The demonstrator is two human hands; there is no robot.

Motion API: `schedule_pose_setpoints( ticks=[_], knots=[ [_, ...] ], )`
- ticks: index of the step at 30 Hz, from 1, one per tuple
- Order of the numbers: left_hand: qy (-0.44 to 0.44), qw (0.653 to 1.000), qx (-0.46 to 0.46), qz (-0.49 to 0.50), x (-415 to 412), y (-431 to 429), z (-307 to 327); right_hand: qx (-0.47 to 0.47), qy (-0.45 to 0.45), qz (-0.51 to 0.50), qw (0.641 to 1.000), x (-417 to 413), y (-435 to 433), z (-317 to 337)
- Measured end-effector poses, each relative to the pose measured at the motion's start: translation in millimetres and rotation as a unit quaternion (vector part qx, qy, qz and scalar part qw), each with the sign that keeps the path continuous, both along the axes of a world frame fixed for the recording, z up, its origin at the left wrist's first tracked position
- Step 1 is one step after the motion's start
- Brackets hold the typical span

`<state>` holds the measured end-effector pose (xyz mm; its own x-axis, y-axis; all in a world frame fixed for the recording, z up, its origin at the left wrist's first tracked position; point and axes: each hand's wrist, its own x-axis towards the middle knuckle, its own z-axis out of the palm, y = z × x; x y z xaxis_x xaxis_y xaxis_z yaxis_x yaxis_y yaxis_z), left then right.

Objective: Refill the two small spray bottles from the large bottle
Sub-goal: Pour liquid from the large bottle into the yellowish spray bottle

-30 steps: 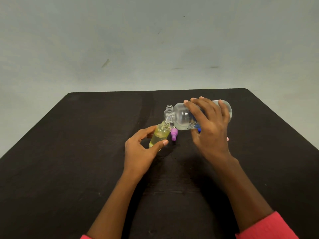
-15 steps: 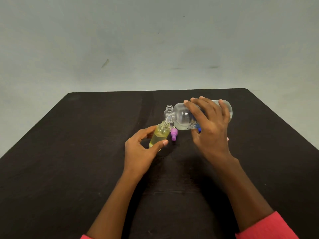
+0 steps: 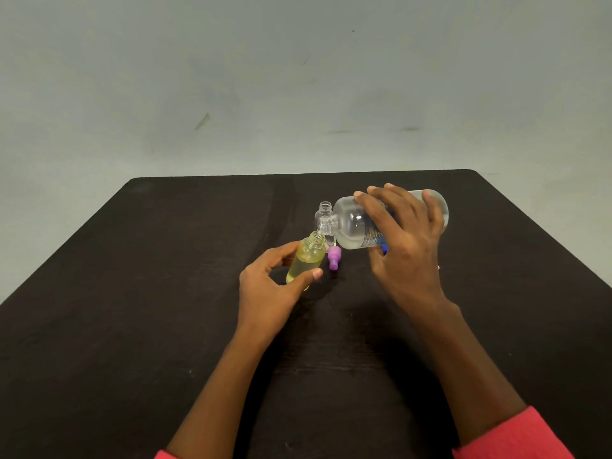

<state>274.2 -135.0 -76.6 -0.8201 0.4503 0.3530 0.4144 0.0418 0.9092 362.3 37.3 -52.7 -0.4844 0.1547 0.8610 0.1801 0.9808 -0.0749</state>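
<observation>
The large bottle [image 3: 351, 223] is clear plastic with a blue-printed label. It is uncapped and tipped almost flat above the middle of the desk [image 3: 132, 293], and clear liquid lies along its lower side. The right hand [image 3: 407, 250] grasps it from above, fingers wrapped over the body. Its mouth points left and sits right at the open neck of a small yellow bottle [image 3: 306, 260]. That bottle leans right and is about half full of pale yellow liquid. The left hand [image 3: 271, 293] pinches it between thumb and fingers.

There are two small bottles. The second, a clear bottle [image 3: 324, 210], stands upright and open just behind the large bottle's neck. One purple spray top [image 3: 333, 260] lies on the desk beside the yellow bottle. One blue cap [image 3: 384, 249] peeks out under the large bottle.
</observation>
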Motion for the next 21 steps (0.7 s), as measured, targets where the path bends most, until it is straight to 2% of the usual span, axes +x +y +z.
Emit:
schedule_pose_setpoints(
  ticks=[21],
  knots=[
    [0.003, 1.000, 0.002, 0.003, -1.5, 0.1, -1.5, -0.006, -0.006, 0.002, 1.000, 0.5, 0.5, 0.8]
  ],
)
